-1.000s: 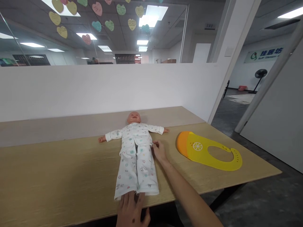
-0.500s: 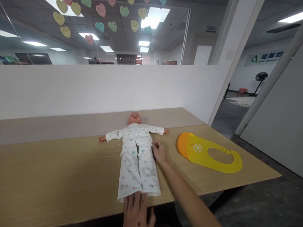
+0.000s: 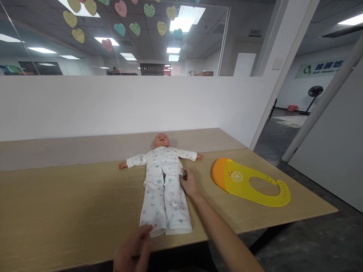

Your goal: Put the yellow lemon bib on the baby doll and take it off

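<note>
A baby doll point(image 3: 163, 177) in white printed pyjamas lies on its back on the wooden table point(image 3: 70, 200), head away from me, arms spread. My right hand point(image 3: 188, 184) rests at the doll's hip, its fingers pinched on the edge of the pyjama top. My left hand point(image 3: 133, 251) is low at the near table edge, just left of the trouser cuffs point(image 3: 166, 226). It is blurred, with fingers curled, and it touches or nearly touches the left cuff.
A yellow and orange silicone bib point(image 3: 249, 183) lies flat on the table to the right of the doll. A white partition wall point(image 3: 113, 105) runs behind the table. The table's right end borders an open dark floor point(image 3: 312, 234).
My left hand has slid off the trouser cuffs, moving left and towards me. The right hand stays at the doll's hip, fingers now closer on the fabric.
</note>
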Motion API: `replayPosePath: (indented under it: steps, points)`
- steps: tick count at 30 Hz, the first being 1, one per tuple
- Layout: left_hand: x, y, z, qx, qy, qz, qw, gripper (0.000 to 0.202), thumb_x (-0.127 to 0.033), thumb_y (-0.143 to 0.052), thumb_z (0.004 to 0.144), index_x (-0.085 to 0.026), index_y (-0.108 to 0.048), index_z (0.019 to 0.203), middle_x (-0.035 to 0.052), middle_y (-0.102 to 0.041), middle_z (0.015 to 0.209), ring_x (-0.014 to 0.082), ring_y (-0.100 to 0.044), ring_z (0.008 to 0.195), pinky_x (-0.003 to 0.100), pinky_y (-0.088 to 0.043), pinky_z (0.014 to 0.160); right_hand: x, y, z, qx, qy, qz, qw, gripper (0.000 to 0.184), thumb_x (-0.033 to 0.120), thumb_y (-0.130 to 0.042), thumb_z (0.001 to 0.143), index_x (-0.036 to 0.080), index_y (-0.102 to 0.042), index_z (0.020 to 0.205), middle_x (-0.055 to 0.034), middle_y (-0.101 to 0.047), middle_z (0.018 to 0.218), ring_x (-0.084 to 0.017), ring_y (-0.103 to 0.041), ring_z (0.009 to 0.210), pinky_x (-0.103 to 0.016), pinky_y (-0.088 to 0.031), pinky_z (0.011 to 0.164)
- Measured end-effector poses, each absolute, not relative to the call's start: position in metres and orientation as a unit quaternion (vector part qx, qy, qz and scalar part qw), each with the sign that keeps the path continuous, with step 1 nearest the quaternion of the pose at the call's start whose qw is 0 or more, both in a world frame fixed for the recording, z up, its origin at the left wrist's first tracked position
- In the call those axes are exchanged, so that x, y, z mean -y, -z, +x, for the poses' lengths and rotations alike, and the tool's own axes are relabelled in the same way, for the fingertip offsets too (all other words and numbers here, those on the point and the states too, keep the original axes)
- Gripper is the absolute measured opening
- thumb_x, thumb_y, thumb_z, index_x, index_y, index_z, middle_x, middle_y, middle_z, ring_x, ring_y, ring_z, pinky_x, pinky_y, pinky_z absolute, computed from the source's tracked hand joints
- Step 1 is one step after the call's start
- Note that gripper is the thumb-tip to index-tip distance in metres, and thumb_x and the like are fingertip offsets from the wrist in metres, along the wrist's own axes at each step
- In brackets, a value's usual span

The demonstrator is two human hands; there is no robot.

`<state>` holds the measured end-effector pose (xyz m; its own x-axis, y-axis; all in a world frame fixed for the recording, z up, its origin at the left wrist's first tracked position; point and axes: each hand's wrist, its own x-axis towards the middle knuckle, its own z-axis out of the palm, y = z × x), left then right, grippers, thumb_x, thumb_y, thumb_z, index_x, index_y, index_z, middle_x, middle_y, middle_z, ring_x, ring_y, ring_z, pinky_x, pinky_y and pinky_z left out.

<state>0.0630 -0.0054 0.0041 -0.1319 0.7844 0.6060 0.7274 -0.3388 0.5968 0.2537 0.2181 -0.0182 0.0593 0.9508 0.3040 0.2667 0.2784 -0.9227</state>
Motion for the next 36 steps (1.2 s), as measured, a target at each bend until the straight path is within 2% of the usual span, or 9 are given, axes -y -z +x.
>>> replayPosePath:
  steps: [3, 7, 9, 12, 17, 27, 32, 36]
  points:
    - [-0.040, -0.020, 0.035, -0.676, -0.450, 0.573, 0.114, 0.032, -0.042, -0.050, 0.082, -0.017, -0.066, 0.092, 0.0049, -0.071, 0.080, 0.0197, -0.067, 0.069, 0.029, -0.053, 0.064, -0.214, 0.013, 0.254, 0.648, -0.249, -0.542, 0.474, 0.027, 0.018, -0.055, 0.070, 0.020, -0.063, 0.096, -0.0079, -0.065, 0.097, -0.023, -0.058, 0.086, -0.034, -0.043, 0.079]
    - [-0.097, -0.030, 0.021, -0.736, -0.313, 0.582, 0.149, 0.031, -0.039, -0.046, 0.083, -0.017, -0.065, 0.094, 0.0075, -0.071, 0.092, 0.0226, -0.065, 0.086, 0.033, -0.049, 0.076, -0.210, 0.001, 0.255, 0.705, -0.165, -0.578, 0.375, 0.023, 0.016, -0.051, 0.076, 0.015, -0.064, 0.096, -0.0133, -0.066, 0.098, -0.026, -0.058, 0.096, -0.034, -0.041, 0.084]
    - [-0.114, -0.032, 0.022, -0.760, -0.243, 0.587, 0.136, 0.030, -0.037, -0.046, 0.082, -0.018, -0.063, 0.100, 0.0086, -0.069, 0.101, 0.0244, -0.063, 0.096, 0.034, -0.047, 0.080, -0.208, -0.005, 0.255, 0.718, -0.153, -0.594, 0.330, 0.026, 0.015, -0.049, 0.079, 0.014, -0.063, 0.101, -0.0132, -0.066, 0.104, -0.025, -0.057, 0.102, -0.032, -0.040, 0.087]
    - [-0.131, -0.035, 0.026, -0.787, -0.185, 0.578, 0.115, 0.036, -0.042, -0.044, 0.083, -0.020, -0.059, 0.108, 0.0092, -0.065, 0.114, 0.0288, -0.060, 0.104, 0.039, -0.045, 0.081, -0.206, -0.011, 0.255, 0.722, -0.160, -0.606, 0.293, 0.030, 0.014, -0.046, 0.082, 0.013, -0.059, 0.110, -0.0111, -0.065, 0.109, -0.022, -0.057, 0.105, -0.029, -0.039, 0.087]
    - [-0.148, -0.032, 0.032, -0.803, -0.159, 0.570, 0.075, 0.035, -0.037, -0.036, 0.087, -0.022, -0.059, 0.109, 0.0103, -0.060, 0.117, 0.0311, -0.061, 0.100, 0.042, -0.046, 0.078, -0.202, -0.014, 0.252, 0.725, -0.172, -0.607, 0.276, 0.033, 0.018, -0.043, 0.087, 0.015, -0.053, 0.119, -0.0100, -0.064, 0.113, -0.021, -0.059, 0.103, -0.028, -0.041, 0.082]
    - [-0.153, -0.036, 0.042, -0.772, -0.102, 0.627, 0.017, 0.031, -0.027, -0.032, 0.092, -0.017, -0.055, 0.110, 0.0123, -0.056, 0.116, 0.0248, -0.060, 0.093, 0.035, -0.044, 0.071, -0.205, -0.016, 0.246, 0.721, -0.159, -0.622, 0.261, 0.034, 0.022, -0.048, 0.087, 0.016, -0.051, 0.120, -0.0093, -0.063, 0.113, -0.021, -0.059, 0.101, -0.028, -0.040, 0.080]
    - [-0.153, -0.037, 0.044, -0.773, -0.101, 0.626, -0.013, 0.029, -0.028, -0.032, 0.094, -0.018, -0.053, 0.112, 0.0101, -0.056, 0.113, 0.0225, -0.060, 0.090, 0.033, -0.042, 0.069, -0.206, -0.016, 0.247, 0.712, -0.187, -0.615, 0.284, 0.034, 0.021, -0.049, 0.085, 0.016, -0.051, 0.119, -0.0099, -0.064, 0.112, -0.021, -0.060, 0.099, -0.027, -0.041, 0.079]
    - [-0.154, -0.038, 0.042, -0.788, -0.135, 0.601, 0.009, 0.027, -0.031, -0.035, 0.092, -0.020, -0.055, 0.106, 0.0084, -0.058, 0.114, 0.0237, -0.060, 0.092, 0.033, -0.042, 0.067, -0.208, -0.013, 0.247, 0.705, -0.224, -0.594, 0.317, 0.031, 0.019, -0.049, 0.084, 0.018, -0.054, 0.114, -0.0075, -0.067, 0.105, -0.020, -0.061, 0.096, -0.028, -0.042, 0.077]
